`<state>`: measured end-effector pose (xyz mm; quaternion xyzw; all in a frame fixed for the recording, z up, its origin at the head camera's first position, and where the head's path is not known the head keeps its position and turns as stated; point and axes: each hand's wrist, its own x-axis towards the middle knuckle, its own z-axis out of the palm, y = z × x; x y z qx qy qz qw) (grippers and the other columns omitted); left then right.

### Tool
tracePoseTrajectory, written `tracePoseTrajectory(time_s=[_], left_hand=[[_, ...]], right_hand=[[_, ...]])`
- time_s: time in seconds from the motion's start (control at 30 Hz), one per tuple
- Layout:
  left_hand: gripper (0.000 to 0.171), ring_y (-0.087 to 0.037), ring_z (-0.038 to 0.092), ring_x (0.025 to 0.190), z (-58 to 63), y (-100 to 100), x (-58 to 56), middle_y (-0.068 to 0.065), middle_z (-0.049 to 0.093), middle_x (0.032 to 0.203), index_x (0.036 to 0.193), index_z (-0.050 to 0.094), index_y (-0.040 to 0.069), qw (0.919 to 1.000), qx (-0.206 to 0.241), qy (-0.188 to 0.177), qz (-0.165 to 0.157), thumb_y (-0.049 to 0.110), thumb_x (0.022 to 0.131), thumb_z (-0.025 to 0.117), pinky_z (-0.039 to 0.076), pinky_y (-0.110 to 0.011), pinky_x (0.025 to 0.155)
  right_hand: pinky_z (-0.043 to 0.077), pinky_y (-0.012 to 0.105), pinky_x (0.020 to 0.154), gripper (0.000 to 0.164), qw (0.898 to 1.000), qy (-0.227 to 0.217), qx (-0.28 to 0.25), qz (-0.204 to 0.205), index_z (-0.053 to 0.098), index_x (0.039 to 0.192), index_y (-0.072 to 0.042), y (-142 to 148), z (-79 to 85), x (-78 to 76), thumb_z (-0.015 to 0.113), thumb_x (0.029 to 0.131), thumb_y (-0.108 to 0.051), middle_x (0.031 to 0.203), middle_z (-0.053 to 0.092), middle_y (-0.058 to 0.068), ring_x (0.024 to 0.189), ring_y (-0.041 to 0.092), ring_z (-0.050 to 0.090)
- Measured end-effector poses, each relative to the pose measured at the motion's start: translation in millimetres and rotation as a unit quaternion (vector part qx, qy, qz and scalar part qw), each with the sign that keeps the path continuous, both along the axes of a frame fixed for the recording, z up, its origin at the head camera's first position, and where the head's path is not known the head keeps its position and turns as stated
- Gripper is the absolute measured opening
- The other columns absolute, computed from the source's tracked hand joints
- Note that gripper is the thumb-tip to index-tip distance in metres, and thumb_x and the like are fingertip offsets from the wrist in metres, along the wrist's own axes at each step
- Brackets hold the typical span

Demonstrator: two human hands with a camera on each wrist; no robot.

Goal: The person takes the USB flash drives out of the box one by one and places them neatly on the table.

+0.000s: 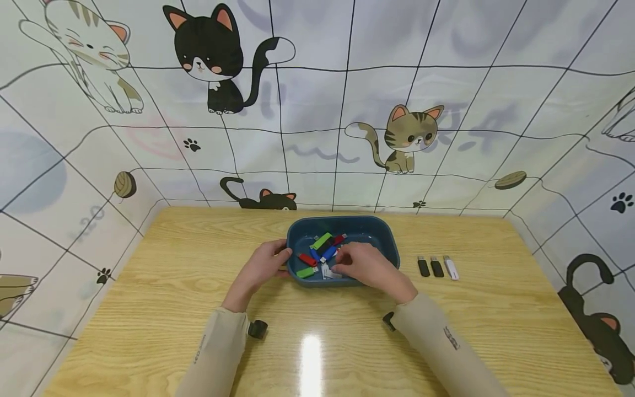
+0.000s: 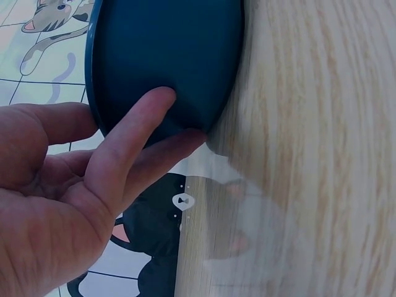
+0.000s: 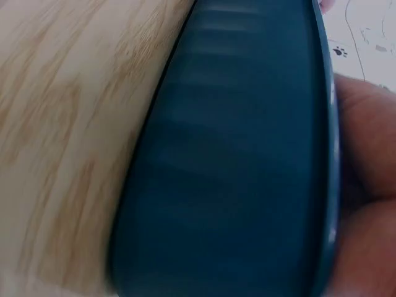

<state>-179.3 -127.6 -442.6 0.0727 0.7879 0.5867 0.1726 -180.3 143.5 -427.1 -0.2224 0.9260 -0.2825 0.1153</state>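
A dark blue plastic bin point(image 1: 389, 249) holds several USB flash drives. My left hand point(image 1: 263, 263) grips the bin's left end; in the left wrist view, straight fingers point(image 2: 133, 133) lie against its outer wall. My right hand point(image 1: 364, 263) reaches over the near right side into the bin, fingers bent. Its fingertips are right at a whitish USB drive point(image 1: 327, 272), and I cannot tell whether they pinch it. Beside them lie a green USB drive point(image 1: 307, 272), a red one point(image 1: 307, 259) and a blue one point(image 1: 328, 253). The bin's wall point(image 3: 229, 154) hides the right fingertips in the right wrist view.
Right of the bin, two black USB drives point(image 1: 436, 267) and a white one point(image 1: 451, 268) stand in a row on the wooden table point(image 1: 198, 231). A cloth printed with cats point(image 1: 317, 99) rises behind the table and along its sides.
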Motion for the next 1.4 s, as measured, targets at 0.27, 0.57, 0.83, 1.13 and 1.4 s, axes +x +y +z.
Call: tracePoseTrajectory(time_s=[0.27, 0.57, 0.83, 1.13, 1.4], left_hand=[[0.041, -0.034, 0.071, 0.106, 0.8, 0, -1.6, -0.026, 0.064, 0.129, 0.147, 0.050, -0.008, 1.0000, -0.004, 0.004, 0.004, 0.010, 0.110, 0.048, 0.063, -0.046, 0.083], [0.042, -0.034, 0.072, 0.104, -3.2, 0, 1.7, -0.025, 0.064, 0.130, 0.148, 0.050, -0.007, 1.0000, 0.001, -0.007, 0.005, 0.009, 0.110, 0.048, 0.063, -0.042, 0.083], [0.042, -0.034, 0.072, 0.104, -3.3, 0, 0.6, -0.025, 0.064, 0.130, 0.148, 0.049, -0.007, 0.9999, 0.003, -0.004, 0.010, 0.009, 0.110, 0.048, 0.063, -0.040, 0.081], [0.042, -0.033, 0.072, 0.104, -2.4, 1, -0.1, -0.025, 0.064, 0.130, 0.148, 0.049, -0.007, 0.9999, 0.004, -0.003, 0.010, 0.010, 0.110, 0.048, 0.064, -0.039, 0.080], [0.043, -0.035, 0.071, 0.107, -3.1, 1, -0.3, -0.026, 0.062, 0.133, 0.149, 0.048, -0.007, 0.9999, 0.002, -0.007, 0.009, 0.010, 0.110, 0.047, 0.062, -0.044, 0.084]], right_hand=[[0.050, 0.029, 0.070, 0.013, 0.997, -0.071, 0.021, 0.016, 0.077, 0.094, -0.015, -7, -1.8, -14.0, 0.080, 0.093, -0.028, 0.085, 0.068, -0.008, 0.074, 0.012, 0.057], [0.055, 0.030, 0.078, 0.016, 0.992, -0.093, 0.072, 0.035, 0.077, 0.098, -0.013, -16, -4.5, -17.0, 0.083, 0.090, -0.025, 0.089, 0.069, -0.007, 0.078, 0.010, 0.060], [0.049, 0.028, 0.067, 0.012, 0.993, -0.073, 0.075, 0.052, 0.075, 0.085, -0.016, -14, -5.6, -19.9, 0.083, 0.090, -0.022, 0.079, 0.065, -0.008, 0.070, 0.011, 0.055], [0.051, 0.030, 0.069, 0.009, 0.997, -0.074, 0.032, 0.008, 0.075, 0.092, -0.016, 1, 1.4, -17.4, 0.080, 0.092, -0.023, 0.083, 0.066, -0.006, 0.072, 0.012, 0.057], [0.051, 0.031, 0.067, 0.013, 0.997, -0.055, -0.034, -0.036, 0.075, 0.092, -0.015, 19, 8.6, -6.0, 0.078, 0.094, -0.028, 0.082, 0.067, -0.006, 0.073, 0.014, 0.059]])
